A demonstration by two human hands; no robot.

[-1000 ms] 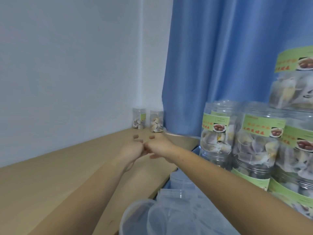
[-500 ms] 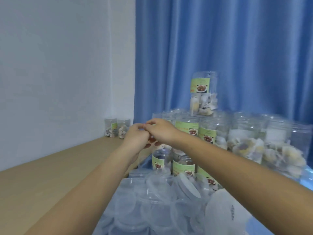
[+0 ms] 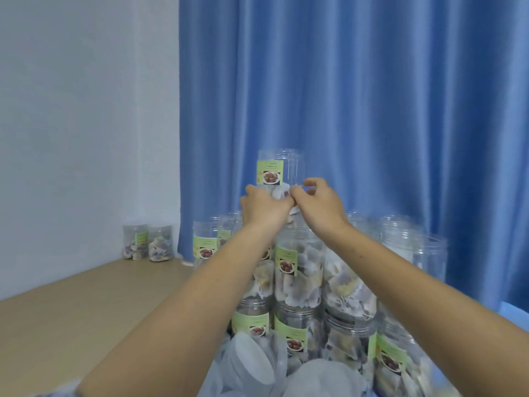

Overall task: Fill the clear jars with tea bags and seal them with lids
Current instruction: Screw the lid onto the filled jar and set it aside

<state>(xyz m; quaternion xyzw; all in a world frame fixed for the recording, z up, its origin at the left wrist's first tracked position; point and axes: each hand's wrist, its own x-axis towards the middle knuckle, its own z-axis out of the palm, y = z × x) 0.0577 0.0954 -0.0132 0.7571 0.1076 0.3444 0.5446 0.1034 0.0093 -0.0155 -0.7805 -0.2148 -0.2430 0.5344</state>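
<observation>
Clear labelled jars (image 3: 297, 270) stacked, tea-filled; top jar (image 3: 279, 170) upright.

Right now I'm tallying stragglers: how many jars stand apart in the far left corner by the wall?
2: the left corner jar beside the wall, and the right corner jar next to it, nearer the blue curtain. Both hold a few tea bags.

two bare arms and hands, seen from the wearer's own head

both forearms are uncovered along all that shows, with no sleeve edge or cuff in view. the left hand (image 3: 264, 206) and right hand (image 3: 316, 203) wear no gloves, and no ring, watch, bracelet or band shows on the wrists or on the fingers that can be seen. fingernails are too small to make out.
</observation>
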